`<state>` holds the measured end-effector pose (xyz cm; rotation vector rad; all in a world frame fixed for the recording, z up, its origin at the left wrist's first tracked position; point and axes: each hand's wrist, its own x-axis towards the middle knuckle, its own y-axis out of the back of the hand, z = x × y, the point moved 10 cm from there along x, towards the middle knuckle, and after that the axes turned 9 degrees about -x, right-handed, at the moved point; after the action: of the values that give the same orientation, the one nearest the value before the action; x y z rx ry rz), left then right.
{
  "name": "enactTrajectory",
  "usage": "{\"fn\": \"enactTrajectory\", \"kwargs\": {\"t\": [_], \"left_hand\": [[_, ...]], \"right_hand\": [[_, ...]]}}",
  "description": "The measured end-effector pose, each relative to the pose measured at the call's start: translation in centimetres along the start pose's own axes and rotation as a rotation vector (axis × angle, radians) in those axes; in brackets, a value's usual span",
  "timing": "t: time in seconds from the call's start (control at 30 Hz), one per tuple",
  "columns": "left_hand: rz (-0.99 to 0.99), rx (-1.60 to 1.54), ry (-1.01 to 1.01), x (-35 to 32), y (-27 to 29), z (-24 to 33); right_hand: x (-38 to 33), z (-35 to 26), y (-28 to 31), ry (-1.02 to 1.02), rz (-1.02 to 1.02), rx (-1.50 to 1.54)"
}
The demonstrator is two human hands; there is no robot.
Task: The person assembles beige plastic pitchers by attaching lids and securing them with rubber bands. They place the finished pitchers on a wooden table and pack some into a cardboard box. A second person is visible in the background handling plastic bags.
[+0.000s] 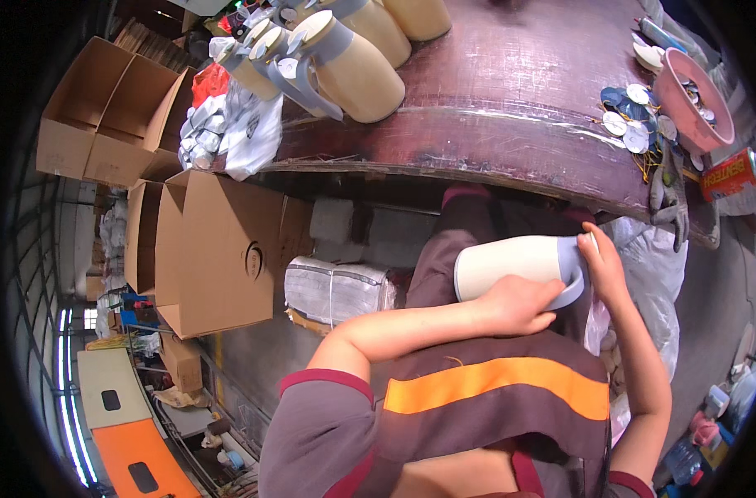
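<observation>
A cream insulated jug (511, 264) with a grey collar and handle lies on its side across my lap, its top end pointing right. My left hand (519, 305) is closed on its near side, the fingers at the grey handle (572, 292). At the top end, my right hand (602, 261) grips the grey collar, and its fingers cover part of the lid area. Several similar jugs (357, 75) stand together on the dark red table (494, 108) at the far left.
Round white tags with cords (635, 116) lie on the table's right, near a pink basin (693, 100), a grey glove (670, 199) and a red box (731, 174). Open cardboard boxes (220, 249) and a strapped, plastic-wrapped bundle (336, 290) are at left. Clear plastic bags (656, 282) hang at right.
</observation>
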<state>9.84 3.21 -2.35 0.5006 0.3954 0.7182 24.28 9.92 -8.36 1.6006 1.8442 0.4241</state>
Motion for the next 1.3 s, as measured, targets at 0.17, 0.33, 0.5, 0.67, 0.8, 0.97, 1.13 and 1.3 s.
{"fn": "enactTrajectory", "kwargs": {"t": [0.17, 0.33, 0.5, 0.67, 0.8, 0.97, 1.13, 1.3], "left_hand": [[0.384, -0.22, 0.124, 1.3, 9.3, -8.1], [0.166, -0.691, 0.003, 3.2, 7.2, -10.9], [0.291, -0.458, 0.098, 2.3, 8.4, -9.4], [0.031, -0.731, 0.26, -1.5, 3.2, -4.1], [0.163, -1.0, 0.277, -1.2, 4.2, -4.3], [0.415, -1.074, 0.257, -0.8, 6.6, -4.5], [0.508, -1.121, 0.254, -1.9, 7.2, -5.7], [0.654, -1.244, 0.178, -3.7, 7.2, -6.0]], "right_hand": [[-6.7, -9.0, 1.0, 0.571, 0.043, -0.224], [-12.3, -18.9, -1.2, 1.197, -0.093, -0.445], [-10.9, -17.5, -0.3, 1.217, 0.049, -0.38], [-0.8, -8.5, 0.6, 0.48, -0.069, 0.082], [1.3, -8.9, 0.4, 0.511, -0.156, 0.133], [10.3, -7.0, 7.8, 0.397, 0.62, -0.71], [13.5, -5.8, 5.3, 0.411, 0.501, -0.993], [3.6, -5.7, 2.4, 0.702, 0.505, -0.755]]}}
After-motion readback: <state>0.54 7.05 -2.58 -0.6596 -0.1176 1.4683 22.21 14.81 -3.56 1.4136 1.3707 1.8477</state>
